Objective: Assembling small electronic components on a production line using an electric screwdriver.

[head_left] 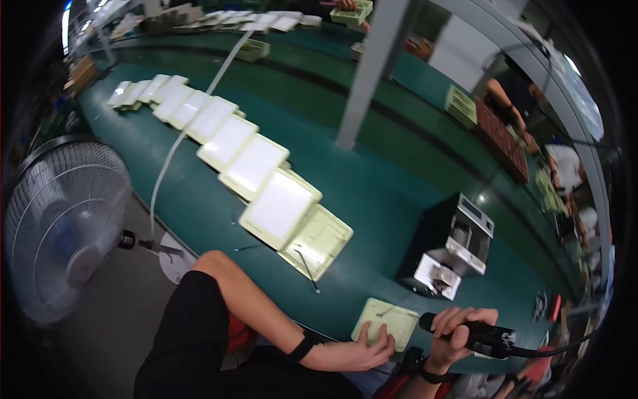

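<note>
My left hand reaches across to a pale green plastic panel at the table's near edge, its fingers bent over the panel's near part. A thin dark wire lies across the panel's top. Just right of it, my right hand is wrapped round a black electric screwdriver, whose cable runs off to the right. The screwdriver is held sideways, its front end pointing left near the panel's right edge. Whether its tip touches the panel cannot be made out.
Overlapping pale green panels with white faces run far left across the green table. An open green shell with a wire ends the row. A black-and-silver machine stands right, a fan left. A post rises behind; people work beyond.
</note>
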The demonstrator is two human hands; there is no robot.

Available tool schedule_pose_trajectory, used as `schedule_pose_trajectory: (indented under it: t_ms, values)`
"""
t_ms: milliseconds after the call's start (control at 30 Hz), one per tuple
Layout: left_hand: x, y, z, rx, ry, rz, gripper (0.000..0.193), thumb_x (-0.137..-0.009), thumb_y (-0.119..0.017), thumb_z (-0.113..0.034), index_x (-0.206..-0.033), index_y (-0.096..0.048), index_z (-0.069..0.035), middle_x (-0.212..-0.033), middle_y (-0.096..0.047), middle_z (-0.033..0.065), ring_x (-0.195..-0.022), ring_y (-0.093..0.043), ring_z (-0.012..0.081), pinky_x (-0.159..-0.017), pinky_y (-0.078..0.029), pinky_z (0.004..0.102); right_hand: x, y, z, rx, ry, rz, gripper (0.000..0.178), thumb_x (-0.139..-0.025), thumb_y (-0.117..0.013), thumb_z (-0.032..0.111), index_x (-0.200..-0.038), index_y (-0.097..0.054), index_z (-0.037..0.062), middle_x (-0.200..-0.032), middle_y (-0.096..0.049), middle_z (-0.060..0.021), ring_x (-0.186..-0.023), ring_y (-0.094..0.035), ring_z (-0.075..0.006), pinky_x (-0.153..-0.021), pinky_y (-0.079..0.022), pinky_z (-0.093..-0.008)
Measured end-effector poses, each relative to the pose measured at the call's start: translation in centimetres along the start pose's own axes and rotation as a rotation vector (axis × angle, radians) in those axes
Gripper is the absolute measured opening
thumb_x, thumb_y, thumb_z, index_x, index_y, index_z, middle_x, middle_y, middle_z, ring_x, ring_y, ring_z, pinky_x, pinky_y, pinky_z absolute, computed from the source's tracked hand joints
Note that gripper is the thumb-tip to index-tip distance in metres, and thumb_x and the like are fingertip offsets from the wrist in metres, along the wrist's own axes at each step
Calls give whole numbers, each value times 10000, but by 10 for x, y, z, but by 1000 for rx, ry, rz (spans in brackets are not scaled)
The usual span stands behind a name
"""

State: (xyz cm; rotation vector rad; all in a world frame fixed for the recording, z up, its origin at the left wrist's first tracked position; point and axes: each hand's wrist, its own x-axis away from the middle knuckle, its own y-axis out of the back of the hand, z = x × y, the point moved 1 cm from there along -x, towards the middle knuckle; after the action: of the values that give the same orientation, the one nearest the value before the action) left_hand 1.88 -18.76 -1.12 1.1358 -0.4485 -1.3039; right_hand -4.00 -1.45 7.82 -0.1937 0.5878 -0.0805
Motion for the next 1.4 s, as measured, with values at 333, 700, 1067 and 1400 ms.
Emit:
schedule_pose_trajectory:
  t_ms: [333, 700, 1067, 1400]
  values:
    - [1, 2, 22, 97, -56, 63, 474, -943, -494, -337, -1299, -589, -38, -1251, -620, 165, -1188, -617, 356, -857, -563, 563, -79, -32, 5, 159, 198, -101, 235, -984, -619, 153, -1139, -460, 73, -673, -465, -46, -486, -437, -141, -457, -395, -308]
    - [-2, -3, 20, 92, -46, 12, 457, -921, -533, -329, -1235, -631, -12, -1206, -629, 179, -1164, -637, 380, -745, -625, 536, -47, -21, 3, 124, 50, -128, 257, -980, -628, 165, -1125, -435, 78, -633, -459, -45, -446, -409, -142, -445, -406, -321]
    - [0, -6, 18, 100, -25, 16, 380, -942, -513, -345, -1128, -638, -39, -1217, -664, 198, -1183, -644, 398, -753, -621, 534, -11, -39, -24, 78, -19, -14, 314, -978, -650, 236, -1098, -399, 90, -618, -456, -42, -441, -407, -144, -425, -410, -315]
    - [2, -8, 17, 69, -7, -7, 343, -939, -525, -336, -1032, -666, -38, -1176, -701, 200, -1182, -666, 402, -753, -625, 518, -12, -38, -30, 60, -58, 15, 322, -972, -655, 204, -1109, -388, 86, -639, -491, -54, -468, -453, -156, -463, -444, -338]
